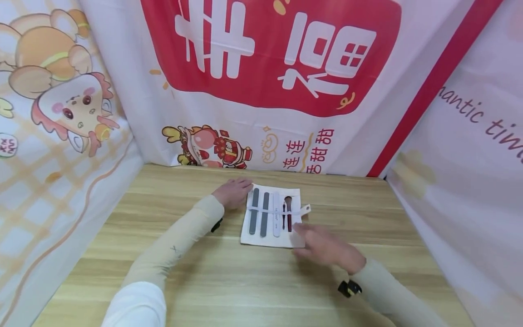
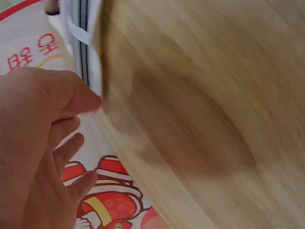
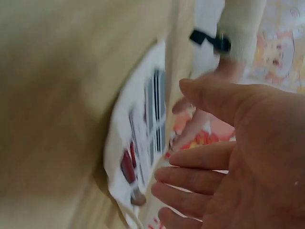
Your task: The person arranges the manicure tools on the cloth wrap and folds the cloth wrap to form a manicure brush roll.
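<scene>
A white cloth tool roll lies spread on the table. A band across it holds two grey nail files, a white file, a thin dark tool and a brush with a dark red handle. My left hand is at the roll's far left corner; in the left wrist view its thumb meets the cloth edge, fingers loosely bent. By the near right corner is my right hand, slightly blurred, its fingers extended in the right wrist view. Whether it touches the cloth I cannot tell.
The wood-grain table extends around the roll. Printed cloth walls stand behind it and on both sides. A small tab sticks out from the roll's right edge. A black wrist device sits at the right wrist.
</scene>
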